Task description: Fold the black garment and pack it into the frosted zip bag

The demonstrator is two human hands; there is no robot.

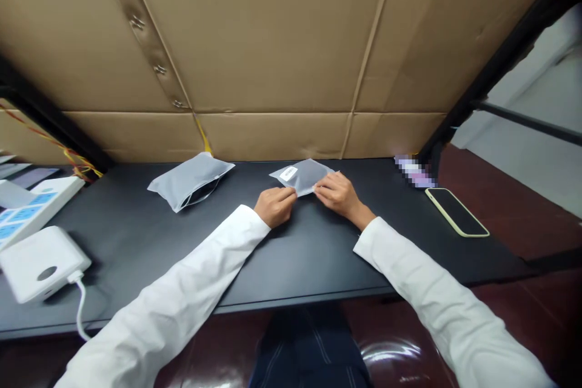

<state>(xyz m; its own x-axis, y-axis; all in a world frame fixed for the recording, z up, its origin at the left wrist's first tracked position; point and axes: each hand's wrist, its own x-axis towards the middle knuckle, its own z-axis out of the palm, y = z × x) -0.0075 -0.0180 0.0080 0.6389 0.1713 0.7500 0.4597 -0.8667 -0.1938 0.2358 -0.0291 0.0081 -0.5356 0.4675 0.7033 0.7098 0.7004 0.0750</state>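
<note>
A small frosted plastic bag [311, 173] with a white label lies on the black table near its back edge. My left hand [276, 206] pinches the near left edge of this bag, its fingers closed. At the near right edge, my right hand [337, 194] grips the bag between thumb and fingers. What the bag holds, if anything, cannot be made out. To the left lies a second frosted bag [193, 176], its mouth gaping toward me; my hands are apart from it.
A cardboard wall [273, 42] rises behind the black table [291, 267]. On the left are a white power bank [45, 260] with a cable and a white power strip [54, 191]. A phone [457, 212] in a pale case lies at the right, beside a blurred-out item [414, 171].
</note>
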